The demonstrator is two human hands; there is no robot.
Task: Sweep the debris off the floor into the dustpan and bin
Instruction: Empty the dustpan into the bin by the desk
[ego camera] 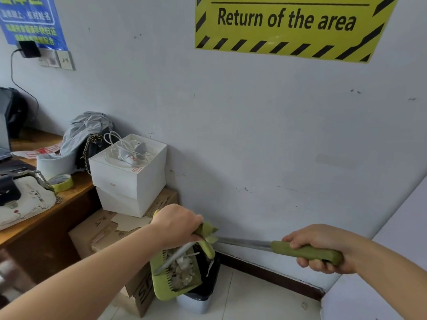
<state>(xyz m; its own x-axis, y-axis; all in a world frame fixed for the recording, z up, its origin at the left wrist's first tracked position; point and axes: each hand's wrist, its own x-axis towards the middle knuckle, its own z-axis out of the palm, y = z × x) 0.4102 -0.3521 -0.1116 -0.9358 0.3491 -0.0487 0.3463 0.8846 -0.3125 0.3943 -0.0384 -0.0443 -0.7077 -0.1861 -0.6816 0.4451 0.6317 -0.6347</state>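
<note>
A person stands in a corner over a small bin, a tool in each hand. The largest tool is the broom, of which only a thin metal shaft and a padded olive-green grip show; its head is hidden behind the other hand, so its position cannot be told. It looks light and stiff, best held on the grip, where the right hand is wrapped around it, fingers curled underneath. Next in size, the pale blue-grey bin with its black liner sits on the white tiled floor, against the wall and just beside a cardboard box; it is probably light enough to slide if knocked. The green plastic dustpan, rigid with comb teeth along one edge, hangs tilted over the bin's mouth; the left hand clenches the top of its upright handle, the sensible place to steer the tip. Smallest is the debris: pale, crumpled scraps piled in the pan, likely weightless and prone to flutter or snag on the teeth.
</note>
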